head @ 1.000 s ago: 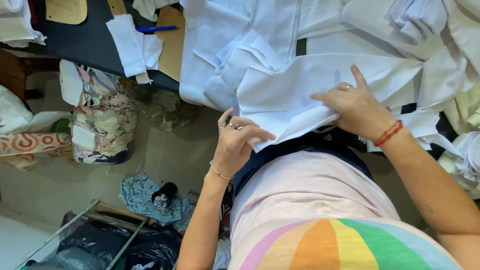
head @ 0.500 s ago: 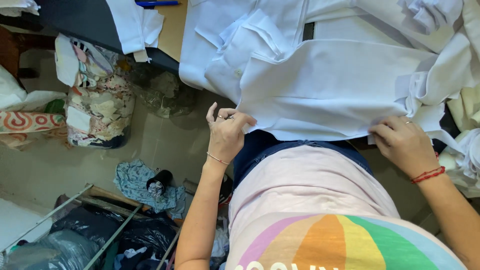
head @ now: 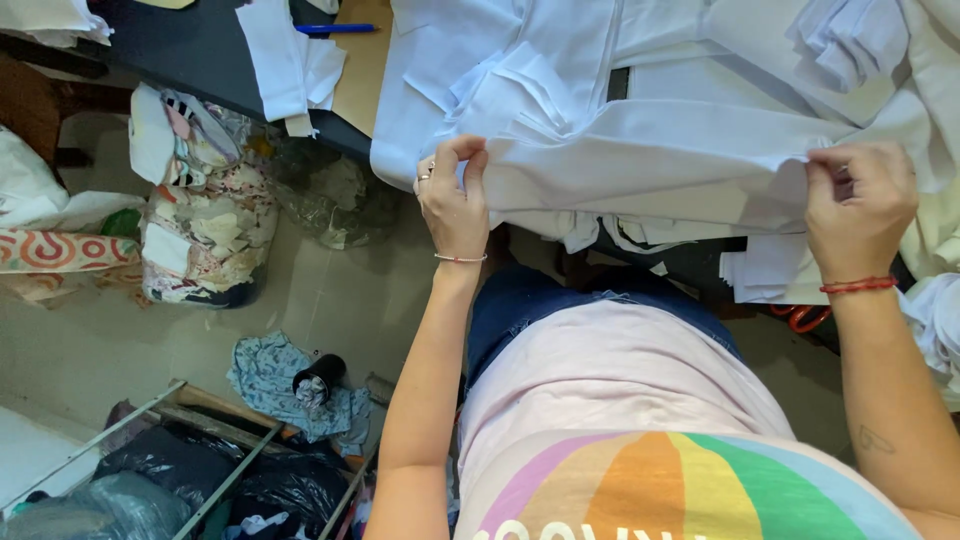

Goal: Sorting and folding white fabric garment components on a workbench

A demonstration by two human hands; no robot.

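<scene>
A large piece of white fabric lies folded across the dark table, its near edge stretched between my hands. My left hand pinches the fabric's left corner between thumb and fingers; it wears rings and a thin bracelet. My right hand, with a red thread band at the wrist, pinches the right corner of the same edge. More white pieces are heaped under and behind it.
A blue pen and a brown cardboard pattern lie on the table. On the floor at left stand a bag of fabric scraps, a patterned cloth and black bags. Red-handled scissors peek out below the table edge.
Both hands have lifted the fabric's near edge and moved apart, the right hand far to the right, drawing the edge taut and folding it over.
</scene>
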